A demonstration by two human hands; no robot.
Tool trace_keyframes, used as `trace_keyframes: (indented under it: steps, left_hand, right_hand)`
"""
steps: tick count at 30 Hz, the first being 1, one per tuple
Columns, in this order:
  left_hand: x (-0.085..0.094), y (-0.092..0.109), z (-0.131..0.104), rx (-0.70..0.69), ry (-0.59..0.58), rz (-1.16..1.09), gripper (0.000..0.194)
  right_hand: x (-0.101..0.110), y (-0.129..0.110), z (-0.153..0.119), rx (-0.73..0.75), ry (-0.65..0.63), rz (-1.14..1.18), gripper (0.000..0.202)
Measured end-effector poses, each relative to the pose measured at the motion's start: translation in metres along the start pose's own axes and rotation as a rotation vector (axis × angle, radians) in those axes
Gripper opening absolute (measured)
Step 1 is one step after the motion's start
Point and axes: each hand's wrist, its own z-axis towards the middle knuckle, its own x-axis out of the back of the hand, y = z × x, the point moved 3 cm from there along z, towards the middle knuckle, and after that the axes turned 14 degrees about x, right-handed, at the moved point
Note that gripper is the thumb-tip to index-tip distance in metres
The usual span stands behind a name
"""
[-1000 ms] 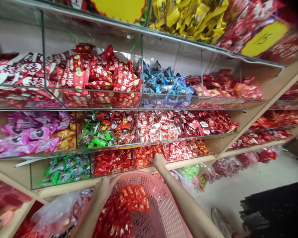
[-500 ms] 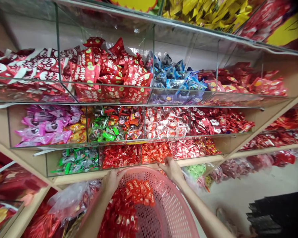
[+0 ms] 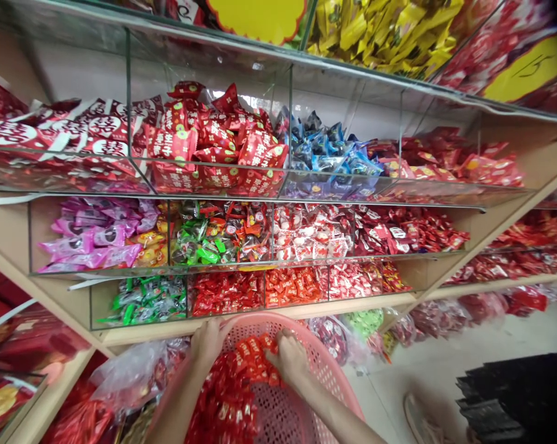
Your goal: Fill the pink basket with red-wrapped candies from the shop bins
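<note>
A pink perforated plastic basket [image 3: 327,364] sits low in front of me, tilted toward the shelf. My left hand [image 3: 208,339] is closed over its far left rim. Dark red wrapped candies [image 3: 227,394] fill the basket's left side, and a smaller heap of orange-red wrapped candies [image 3: 255,357] lies near its far wall. Over the right edge of that heap is my right hand [image 3: 290,357], inside the basket with its fingers curled in; what they hold, if anything, is hidden. Just beyond the rim, a shelf bin holds matching orange-red candies [image 3: 292,287].
Glass-divided shelves rise ahead with red bags [image 3: 218,135], blue-wrapped sweets [image 3: 334,148] and purple-wrapped sweets [image 3: 93,237]. Clear plastic bags [image 3: 130,370] bulge beneath the bottom shelf. A shoe [image 3: 419,413] and a black stack [image 3: 514,394] are at the lower right.
My right hand has drawn back from the front edge of the orange-red candy bin, down into the basket. My left hand keeps its place on the rim. The view has shifted slightly.
</note>
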Motion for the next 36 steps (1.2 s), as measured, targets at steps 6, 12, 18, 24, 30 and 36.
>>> trace_keyframes:
  steps: [6, 12, 18, 24, 30, 36]
  left_hand:
    - [0.001, 0.000, 0.000, -0.004, 0.006, 0.003, 0.060]
    - [0.002, 0.002, -0.002, -0.007, 0.008, 0.010, 0.057]
    - [-0.003, -0.002, 0.003, -0.014, -0.007, -0.032, 0.057]
    - [-0.007, -0.004, 0.007, -0.037, -0.006, -0.049, 0.058]
    - [-0.006, -0.005, 0.006, -0.048, -0.001, -0.021, 0.057]
    - [-0.006, -0.004, 0.008, -0.043, -0.027, -0.026, 0.057]
  right_hand:
    - [-0.007, -0.007, 0.003, -0.023, -0.020, -0.002, 0.034]
    - [-0.014, -0.007, 0.002, -0.021, -0.029, 0.007, 0.038]
    - [-0.015, -0.009, 0.003, -0.014, -0.018, 0.035, 0.037]
    - [0.027, 0.011, 0.019, 0.011, 0.067, -0.005, 0.028]
    - [0.080, 0.081, 0.063, -0.093, 0.181, -0.001, 0.014]
    - [0.081, 0.123, 0.092, -0.193, 0.121, -0.029, 0.016]
